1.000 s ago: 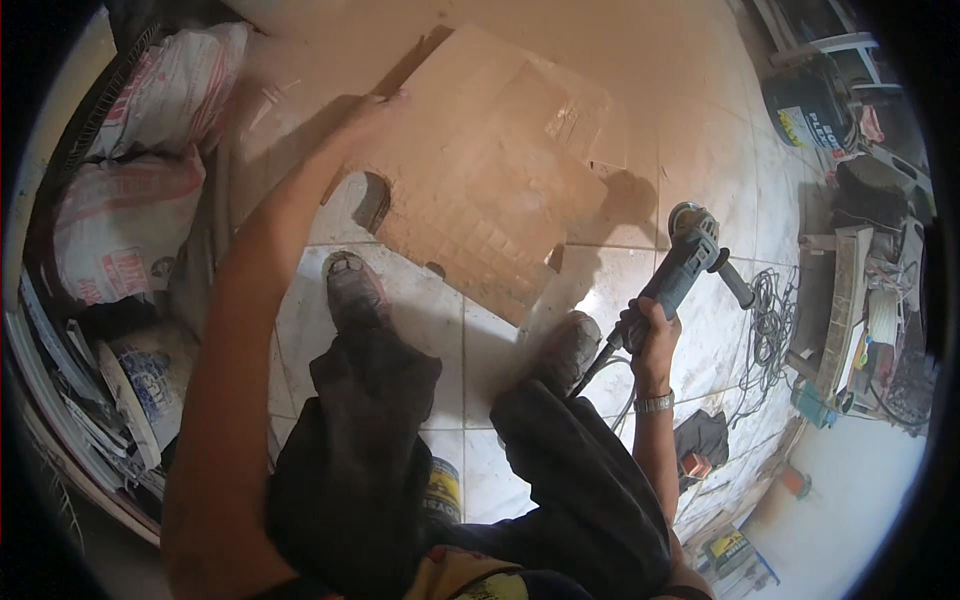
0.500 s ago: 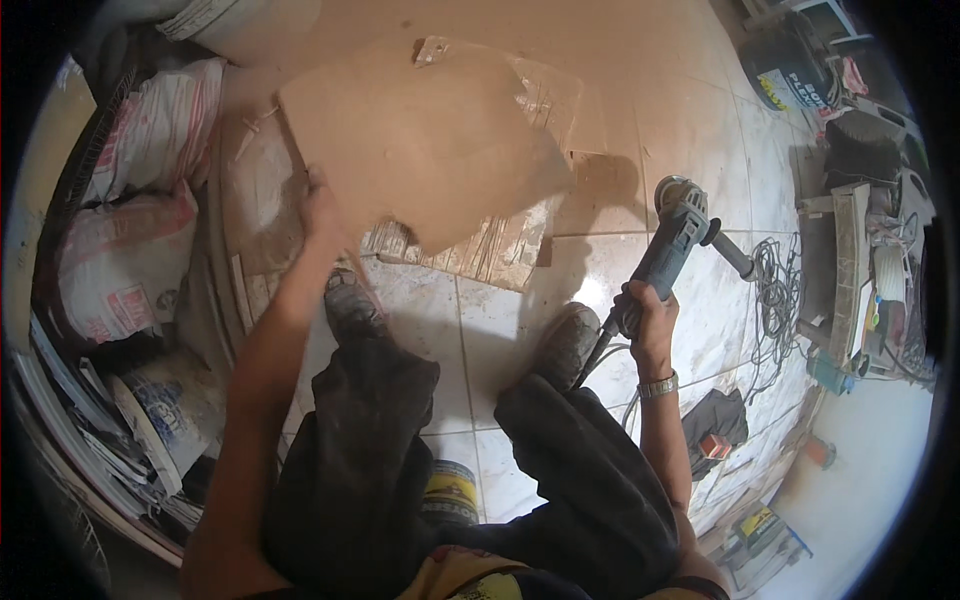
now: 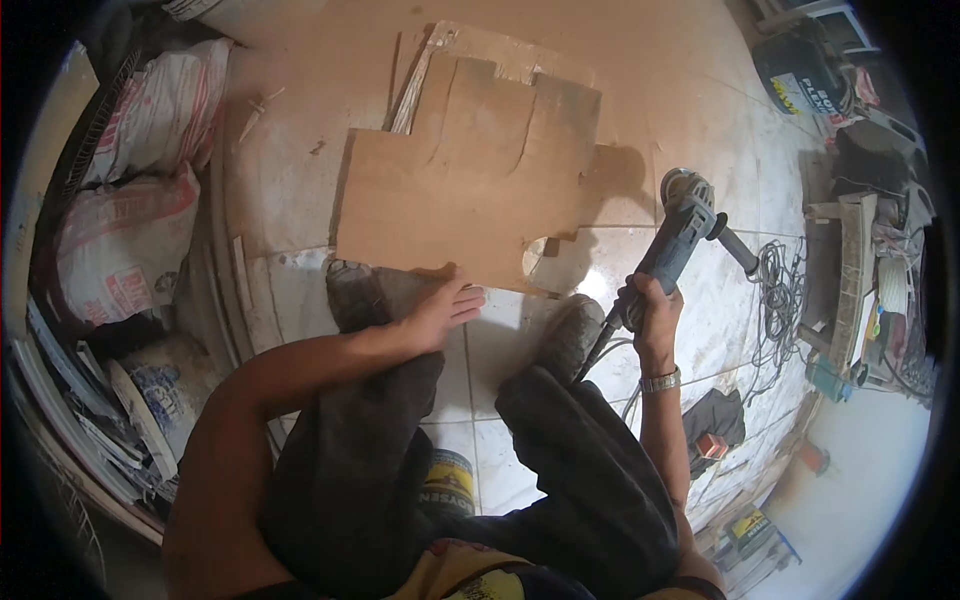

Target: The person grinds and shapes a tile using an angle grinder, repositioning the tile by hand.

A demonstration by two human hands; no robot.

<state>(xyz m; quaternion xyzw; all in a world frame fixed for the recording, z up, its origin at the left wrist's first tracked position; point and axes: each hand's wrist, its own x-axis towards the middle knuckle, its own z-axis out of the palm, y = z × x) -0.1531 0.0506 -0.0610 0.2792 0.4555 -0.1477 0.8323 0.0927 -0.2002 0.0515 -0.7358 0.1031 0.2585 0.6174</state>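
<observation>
A brown cardboard sheet (image 3: 440,200) with a cut, stepped outline lies over a dusty, torn cardboard piece (image 3: 490,42) on the floor in front of me. At its near edge is my left hand (image 3: 438,312); the thumb meets the edge and the other fingers stretch out to the right. My right hand (image 3: 655,305), with a watch on the wrist, is closed round the rear handle of an angle grinder (image 3: 675,240). The grinder's disc end points away from me, and its side handle sticks out to the right. Its cord runs back past my right shoe (image 3: 568,340).
White and red sacks (image 3: 125,245) stand at the left, near a dirty bucket (image 3: 175,395). A coiled cord (image 3: 782,300) lies right of the grinder. A dark cloth (image 3: 712,425) is nearer me. A cluttered wooden stand (image 3: 850,270) lines the right side. A can (image 3: 447,480) sits between my legs.
The cardboard sheet has turned and come down flatter over the torn piece. My left hand has moved from its left edge to its near edge. The right hand and grinder stay nearly still.
</observation>
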